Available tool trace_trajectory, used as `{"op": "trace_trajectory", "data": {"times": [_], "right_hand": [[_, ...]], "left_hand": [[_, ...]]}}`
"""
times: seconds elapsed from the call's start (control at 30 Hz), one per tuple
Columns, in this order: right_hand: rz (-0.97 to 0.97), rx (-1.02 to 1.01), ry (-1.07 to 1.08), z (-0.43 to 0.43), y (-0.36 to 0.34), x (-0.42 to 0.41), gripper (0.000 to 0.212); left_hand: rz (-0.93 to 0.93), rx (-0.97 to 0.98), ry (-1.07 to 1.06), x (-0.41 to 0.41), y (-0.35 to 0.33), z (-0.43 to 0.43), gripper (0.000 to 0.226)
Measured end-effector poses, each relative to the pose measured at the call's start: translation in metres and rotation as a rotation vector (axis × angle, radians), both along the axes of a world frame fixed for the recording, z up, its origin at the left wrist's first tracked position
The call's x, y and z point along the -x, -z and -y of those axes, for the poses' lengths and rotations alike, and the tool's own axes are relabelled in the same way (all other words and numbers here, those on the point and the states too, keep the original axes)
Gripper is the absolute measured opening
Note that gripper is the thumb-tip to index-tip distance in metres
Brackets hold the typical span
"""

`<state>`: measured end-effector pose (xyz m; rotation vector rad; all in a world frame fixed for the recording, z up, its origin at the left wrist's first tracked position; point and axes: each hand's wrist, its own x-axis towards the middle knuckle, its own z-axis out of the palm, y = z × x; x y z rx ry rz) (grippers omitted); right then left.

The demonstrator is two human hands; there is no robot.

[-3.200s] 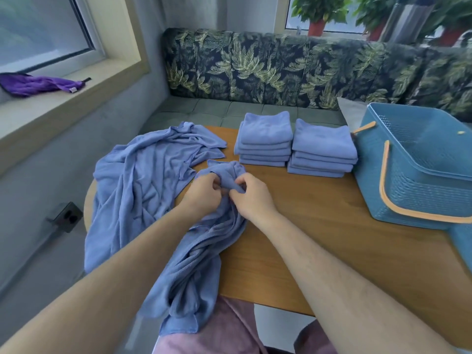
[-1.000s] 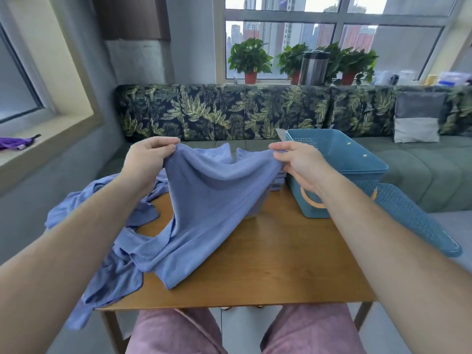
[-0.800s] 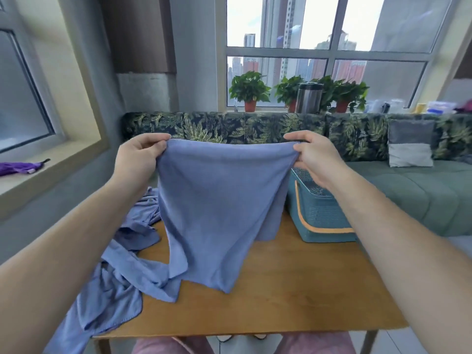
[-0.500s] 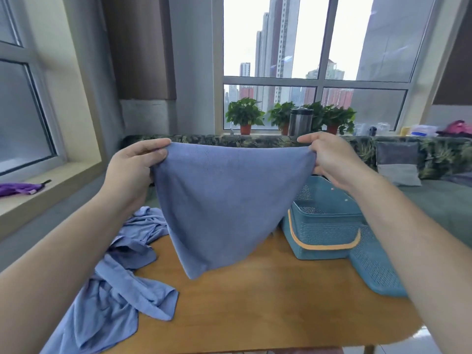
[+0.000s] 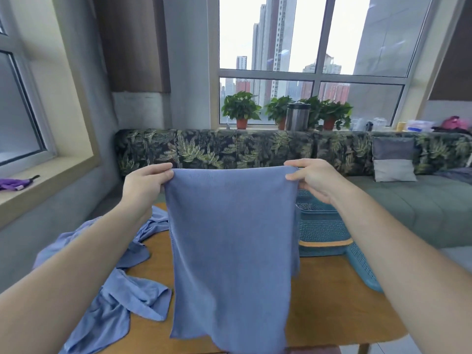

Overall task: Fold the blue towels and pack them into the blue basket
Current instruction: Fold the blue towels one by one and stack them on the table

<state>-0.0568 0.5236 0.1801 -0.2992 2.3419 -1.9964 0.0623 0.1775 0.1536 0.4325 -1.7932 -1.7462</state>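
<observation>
Towel status: plain blue cloth towel (image 5: 229,238) was held up in the air over the brown wooden table (image 5: 332,302), stretched flat between both hands and hanging straight down. Its lower edge overlapped the table's near edge in view; could not tell if it touched.

Grips: left hand (image 5: 145,186) pinched the towel's top left corner and right hand (image 5: 315,178) pinched the top right corner. Both were closed on cloth and held nothing else. Top edge was level and taut.

Rest of the load:
- heap of crumpled blue towels (image 5: 122,290) lay on the table's left side, partly draped over its left edge
- blue perforated plastic basket with an orange handle (image 5: 319,226) stood on the table's far right part, half hidden behind the held towel; contents not visible
- flat blue perforated plastic panel (image 5: 362,269) sat at the table's right edge, just beside the basket; could not tell if they touched

Beyond the table's far side:
- bench sofa with a dark leaf-print backrest (image 5: 204,149)
- grey two-tone cushion (image 5: 393,159), far right
- potted green plants (image 5: 241,108) and a steel canister (image 5: 296,117) on the window sill

Left of the table, a purple cloth (image 5: 15,183) lay on the side sill
</observation>
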Motion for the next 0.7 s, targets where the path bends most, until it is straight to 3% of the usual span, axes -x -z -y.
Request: {"op": "trace_trajectory", "data": {"times": [0.13, 0.37, 0.53, 0.7], "right_hand": [[-0.204, -0.205, 0.122, 0.016, 0.0, 0.021, 0.019], [-0.503, -0.381, 0.121, 0.012, 0.004, 0.011, 0.022], [-0.333, -0.377, 0.093, -0.007, 0.071, -0.038, 0.015], [-0.145, -0.374, 0.047, -0.026, 0.188, -0.075, 0.026]], "left_hand": [[-0.029, 0.053, 0.016, 0.026, -0.004, 0.006, 0.024], [-0.111, 0.187, -0.049, 0.008, -0.01, -0.003, 0.007], [0.019, 0.098, 0.001, -0.03, 0.063, -0.011, 0.005], [0.223, -0.015, 0.067, -0.064, 0.186, -0.031, 0.013]]}}
